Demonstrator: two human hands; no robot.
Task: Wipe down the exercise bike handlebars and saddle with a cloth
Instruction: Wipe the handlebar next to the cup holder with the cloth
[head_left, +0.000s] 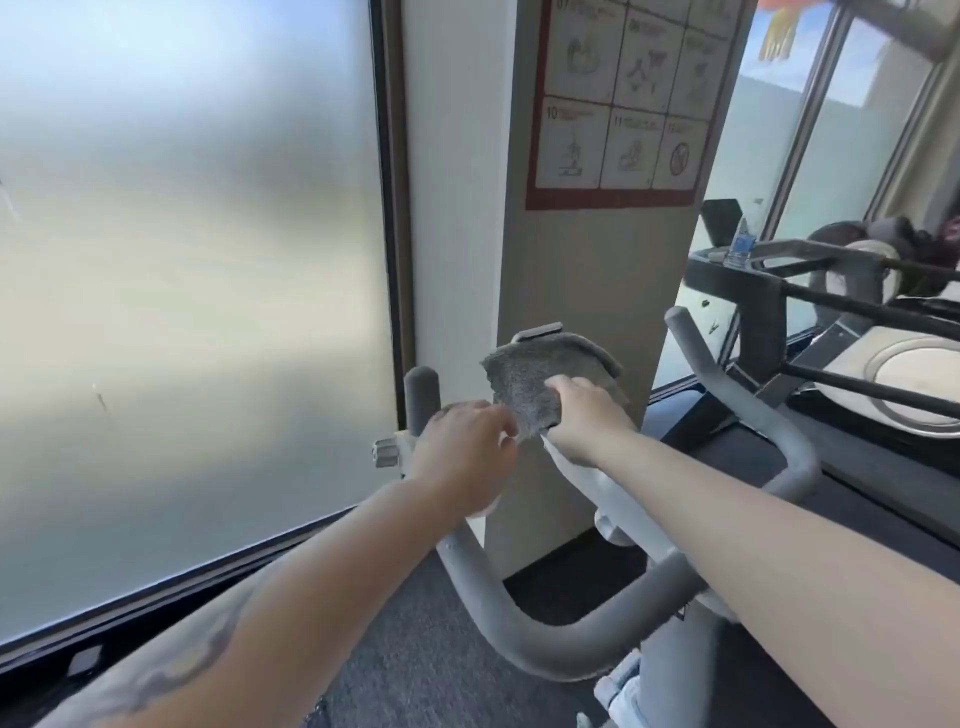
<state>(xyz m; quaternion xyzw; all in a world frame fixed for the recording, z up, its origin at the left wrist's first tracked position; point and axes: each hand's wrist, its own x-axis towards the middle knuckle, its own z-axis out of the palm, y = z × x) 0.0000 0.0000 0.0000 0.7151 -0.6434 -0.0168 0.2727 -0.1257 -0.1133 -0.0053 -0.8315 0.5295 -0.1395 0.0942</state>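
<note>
Fingers of the right hand (582, 421) curl over the grey cloth (540, 379), gripping its lower right part as it lies draped over the bike's console, between the two handlebars (748, 415). Beside it, the left hand (467, 452) pinches the cloth's lower left edge between thumb and fingertips, the other fingers loosely bent. Both forearms reach forward over the handlebars' grey loop. No saddle shows.

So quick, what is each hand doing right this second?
Left hand: pinching the lower corner of the grey fuzzy cloth.
Right hand: gripping the same cloth, which lies draped over the bike's console.
</note>
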